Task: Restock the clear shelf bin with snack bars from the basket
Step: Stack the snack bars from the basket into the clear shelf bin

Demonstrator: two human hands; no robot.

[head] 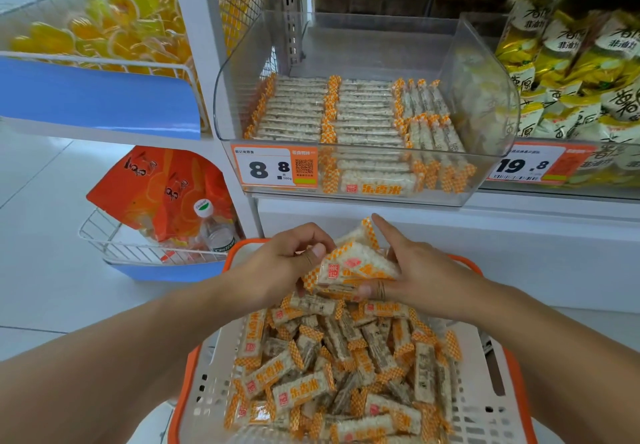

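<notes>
A white basket with an orange rim (485, 405) sits below me, filled with several snack bars (301, 391) in orange-checked wrappers. Above its far end I hold a small stack of bars (349, 265) between both hands. My left hand (287, 263) pinches the stack's left end with thumb and curled fingers. My right hand (412, 277) grips it from the right, thumb underneath and index finger stretched out. Higher up, the clear shelf bin (485, 104) holds neat rows of the same bars (294, 111), with open space above them.
A price tag reading 8.8 (273, 166) hangs on the bin's front. Yellow snack bags (575, 73) fill the shelf to the right. On the left stand wire baskets with yellow candies (104, 28) and orange packets with a water bottle (214, 229).
</notes>
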